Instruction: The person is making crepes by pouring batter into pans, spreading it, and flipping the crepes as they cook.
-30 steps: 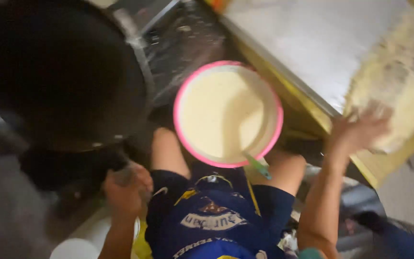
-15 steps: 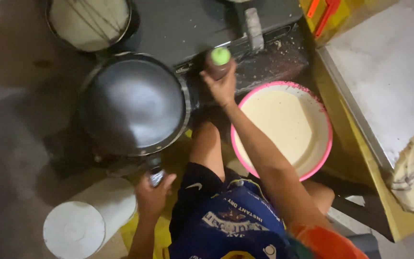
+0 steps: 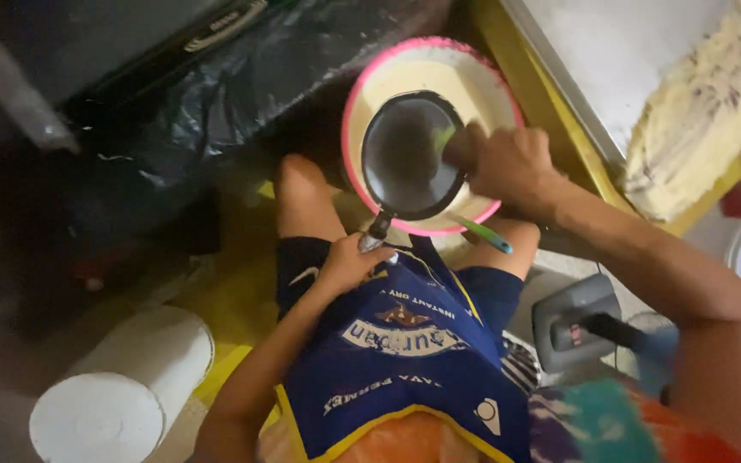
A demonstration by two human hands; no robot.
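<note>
At the near left we see one white cylindrical tub [image 3: 122,390] lying on the floor, its round end facing us; what it holds we cannot tell. Beyond it, at the far left, a dark appliance [image 3: 113,51] sits over crumpled black plastic sheeting [image 3: 216,111].

Moving to the middle, our left hand [image 3: 349,261] rests near our left knee, fingers closed around the handle of one small black pan [image 3: 409,156]. Our left forearm runs up from the near edge, beside the blue apron [image 3: 405,343] on our lap. The pan is held above one pink-rimmed bowl [image 3: 362,94], which stands on the floor between our knees and holds pale cream batter. The inside of the pan looks dark and bare.

Our right hand [image 3: 508,163] comes in from the right with the arm stretched across, curled into a loose grip at the right rim of the pan, over the bowl; something greenish shows by the fingers, but we cannot tell what it is. One green stick [image 3: 484,233] pokes out at the bowl's near rim.

At the far right, a metal tray [image 3: 611,60] carries one stack of thin pale crepes [image 3: 696,120].
</note>
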